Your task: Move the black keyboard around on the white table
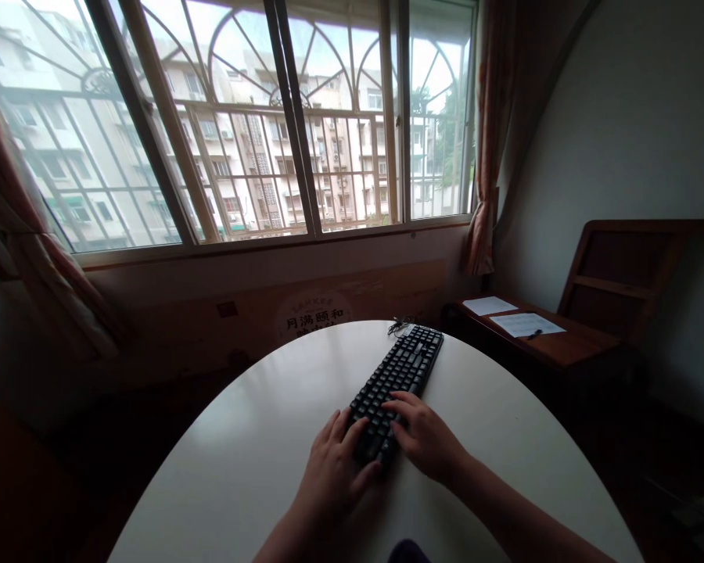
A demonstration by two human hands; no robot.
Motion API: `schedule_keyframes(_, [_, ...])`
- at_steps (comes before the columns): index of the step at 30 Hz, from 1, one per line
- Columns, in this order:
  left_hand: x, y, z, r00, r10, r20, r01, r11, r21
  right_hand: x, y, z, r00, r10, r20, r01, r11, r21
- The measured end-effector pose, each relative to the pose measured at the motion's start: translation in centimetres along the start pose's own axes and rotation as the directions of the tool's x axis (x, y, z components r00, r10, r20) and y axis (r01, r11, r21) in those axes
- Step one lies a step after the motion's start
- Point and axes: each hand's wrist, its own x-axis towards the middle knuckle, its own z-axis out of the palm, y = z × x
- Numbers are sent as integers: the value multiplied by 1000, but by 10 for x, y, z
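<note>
A black keyboard lies at a slant on the white round table, its far end pointing up and to the right. My left hand rests at the keyboard's near left end, fingers apart over the keys and thumb by the near edge. From the right side, my right hand reaches over the middle keys with its fingers spread and slightly bent. Neither hand grips anything. Some keys are hidden under the fingers.
A dark bunched cable lies at the keyboard's far end. To the right, a wooden chair holds sheets of paper and a black pen. Beyond the table is a barred window with curtains.
</note>
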Motion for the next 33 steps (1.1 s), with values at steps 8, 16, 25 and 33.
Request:
schedule_keyframes(8, [5, 5, -10, 977, -184, 106, 192, 979, -66, 4, 19, -18, 946, 313, 83, -267, 899, -347])
schedule_keyframes(16, [3, 28, -37, 967, -233, 108, 242, 967, -84, -2, 10, -5, 971, 211, 115, -184, 960, -212])
schedule_keyframes(25, [1, 44, -54, 971, -199, 129, 217, 964, -150, -1, 13, 0, 975, 144, 168, -111, 975, -190])
schedule_keyframes(33, [-4, 58, -62, 965, -82, 248, 177, 902, -393, 1, 21, -4, 942, 230, 246, -175, 958, -228])
